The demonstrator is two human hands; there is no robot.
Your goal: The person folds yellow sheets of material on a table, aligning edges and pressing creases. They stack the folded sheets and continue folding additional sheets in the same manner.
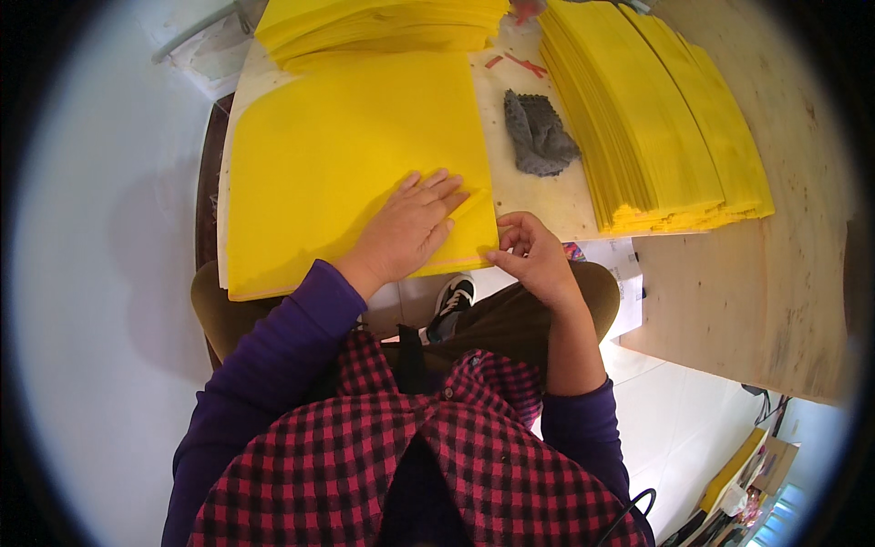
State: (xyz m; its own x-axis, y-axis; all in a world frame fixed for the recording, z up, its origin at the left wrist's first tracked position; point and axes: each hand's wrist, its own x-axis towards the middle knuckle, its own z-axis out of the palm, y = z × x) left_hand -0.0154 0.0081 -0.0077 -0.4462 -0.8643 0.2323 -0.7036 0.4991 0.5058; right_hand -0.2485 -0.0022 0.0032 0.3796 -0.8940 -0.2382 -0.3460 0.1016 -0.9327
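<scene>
A large yellow fabric-like sheet (346, 146) lies flat on the table in front of me, on what looks like a thin layered pile. My left hand (410, 223) rests palm down on it near the right side, fingers stretched out, and small creases show by the fingertips. At the sheet's near right corner is my right hand (533, 255). Its thumb and curled fingers close on the edge there; how much material lies between them is hidden. A thin pale line runs along the sheet's near edge.
Another yellow stack (383, 27) stands behind the sheet. Tall stacks of folded yellow pieces (638, 118) fill the table's right side. A crumpled dark grey cloth (540, 132) and red scraps (524, 66) lie between. A wooden board (738, 301) is at the right; my knees are under the table edge.
</scene>
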